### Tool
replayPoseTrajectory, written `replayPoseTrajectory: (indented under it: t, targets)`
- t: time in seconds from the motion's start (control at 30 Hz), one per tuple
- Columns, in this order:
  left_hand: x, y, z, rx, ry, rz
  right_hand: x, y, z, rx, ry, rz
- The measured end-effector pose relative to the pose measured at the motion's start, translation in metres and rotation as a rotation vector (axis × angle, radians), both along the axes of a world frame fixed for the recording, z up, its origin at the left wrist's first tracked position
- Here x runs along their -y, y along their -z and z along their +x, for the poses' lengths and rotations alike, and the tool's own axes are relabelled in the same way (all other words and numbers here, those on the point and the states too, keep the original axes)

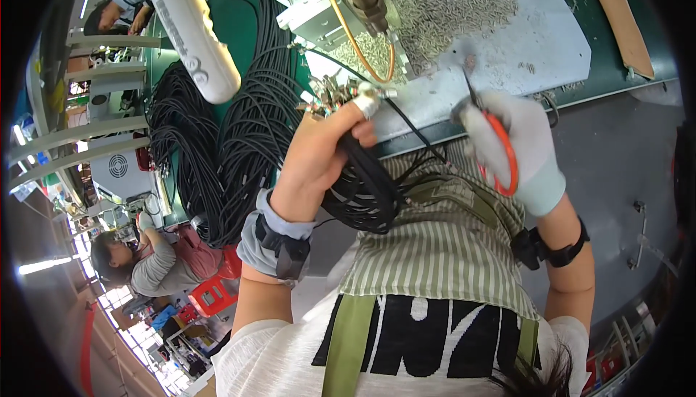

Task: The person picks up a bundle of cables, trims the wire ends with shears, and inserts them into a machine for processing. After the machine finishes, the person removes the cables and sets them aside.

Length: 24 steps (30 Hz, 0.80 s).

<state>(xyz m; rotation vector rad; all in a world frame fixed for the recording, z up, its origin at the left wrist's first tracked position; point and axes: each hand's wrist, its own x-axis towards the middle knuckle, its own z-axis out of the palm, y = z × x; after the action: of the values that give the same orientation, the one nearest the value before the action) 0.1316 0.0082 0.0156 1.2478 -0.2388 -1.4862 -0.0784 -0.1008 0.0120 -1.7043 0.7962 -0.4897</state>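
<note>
My left hand is closed around a thick bundle of black cables, with white tape on the thumb. Metal and white cable ends stick out above the fist, and one cable runs off to the right. The looped cables hang below the hand, in front of a striped apron. My right hand, in a white glove, grips red-handled scissors. Their dark blades point up over the near edge of the bench, apart from the cables. The glove partly hides the handles.
Bundles of black cables lie on the green bench at left. A press-like machine with an orange tube stands ahead. Many small metal pieces cover a white sheet. A white lamp hangs at upper left. Two people work farther left.
</note>
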Motion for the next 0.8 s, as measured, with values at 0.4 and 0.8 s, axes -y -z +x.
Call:
replayPoseTrajectory:
  t: [0.4,0.8]
  targets:
    - [0.047,0.017,0.031,0.169,0.051,-0.142,0.074,-0.008,0.074,-0.089,-0.227,0.352]
    - [0.055,0.001,0.019,0.615,0.105,-0.019,0.072,0.019,0.078,0.177,-0.31,-0.101]
